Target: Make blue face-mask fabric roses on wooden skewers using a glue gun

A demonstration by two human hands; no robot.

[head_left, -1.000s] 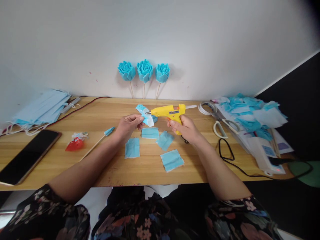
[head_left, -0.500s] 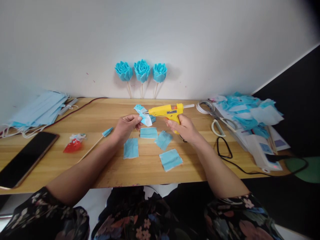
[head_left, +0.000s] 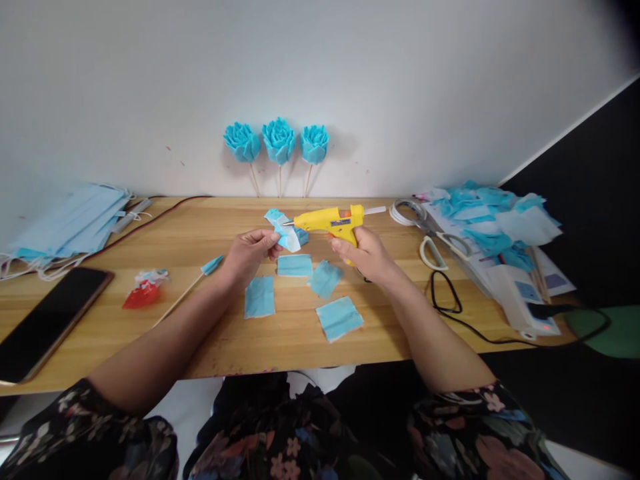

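A wooden table [head_left: 225, 357] carried four blue squares [head_left: 339, 319], spread nearer its front edge than the left hand [head_left: 254, 250] and the right hand [head_left: 364, 252]. Left of the left hand lay a blue-tipped stick [head_left: 212, 265], with a red packet [head_left: 143, 293], a dark phone [head_left: 53, 320] and stacked masks [head_left: 75, 217] farther out. Right of the right hand lay a white roll [head_left: 393, 213], scissors [head_left: 439, 235], a looped black cable [head_left: 447, 311] and some papers [head_left: 475, 277].
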